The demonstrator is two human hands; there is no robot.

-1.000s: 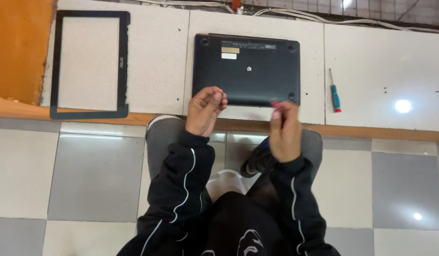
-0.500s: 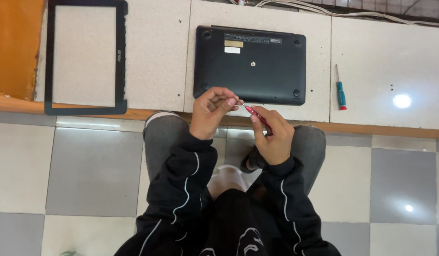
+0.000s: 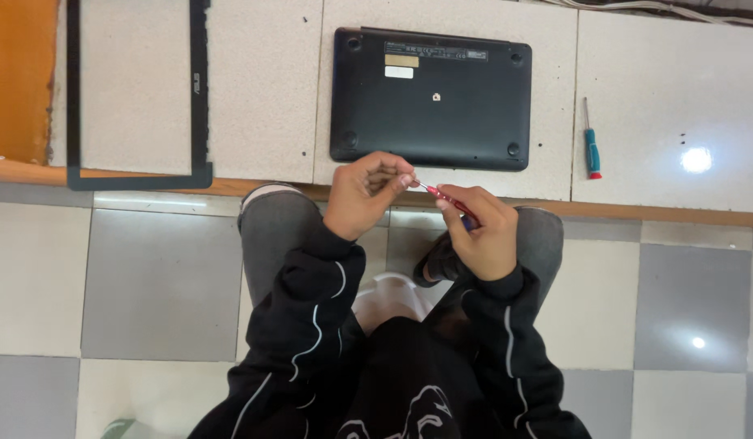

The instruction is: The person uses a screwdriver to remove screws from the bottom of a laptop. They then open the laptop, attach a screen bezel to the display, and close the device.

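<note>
A seated person, seen from above, holds a small red-handled screwdriver [image 3: 447, 197] just off the near edge of a pale tiled worktop [image 3: 262, 89]. The right hand [image 3: 479, 232] is closed around the handle. The left hand [image 3: 368, 193] pinches narrow at the metal tip, though the view is too small to tell whether a screw or bit sits between the fingertips.

A black laptop [image 3: 431, 97] lies upside down on the worktop just beyond the hands. A blue-handled screwdriver [image 3: 591, 146] rests to its right, and a black screen bezel frame [image 3: 136, 89] lies well to the left.

The hands are working over the lap and the checkered floor [image 3: 149, 276], not over the worktop. Anything tiny pinched at the tip could slip free, fall between the knees and be lost on the tiles. The sharp tip could also prick a fingertip.

Compared with half a second ago, the hands sit much as they did, left at the tip and right on the handle. The camera has tilted lower, showing less worktop beyond the laptop.
</note>
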